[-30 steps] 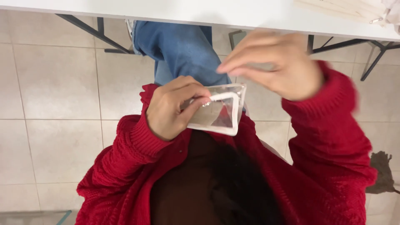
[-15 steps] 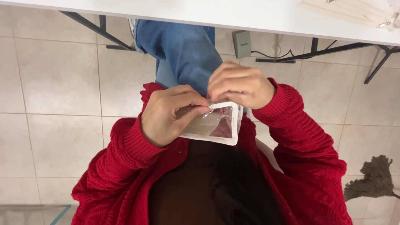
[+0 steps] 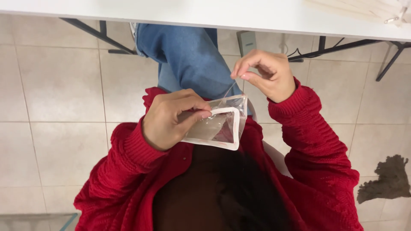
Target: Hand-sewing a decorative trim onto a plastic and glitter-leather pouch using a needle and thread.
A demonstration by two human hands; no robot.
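Clear pouch (image 3: 218,124), white-rimmed, pinched by left hand (image 3: 171,117) over the lap; right hand (image 3: 263,72), earlier at the pouch mouth, now lifted toward 1 o'clock, fingertips pinching a thin thread (image 3: 227,90).

The white flat surface (image 3: 222,15) is cut off by the top edge, so what lies on it cannot be seen, apart from a pale stack (image 3: 364,6) clipped at the upper right corner. The left hand (image 3: 171,117) covers the near edge of the small clear plastic pouch with a white rim (image 3: 220,126); its reddish contents are too blurred to identify. What the right hand (image 3: 263,72) pinches is too thin to tell.
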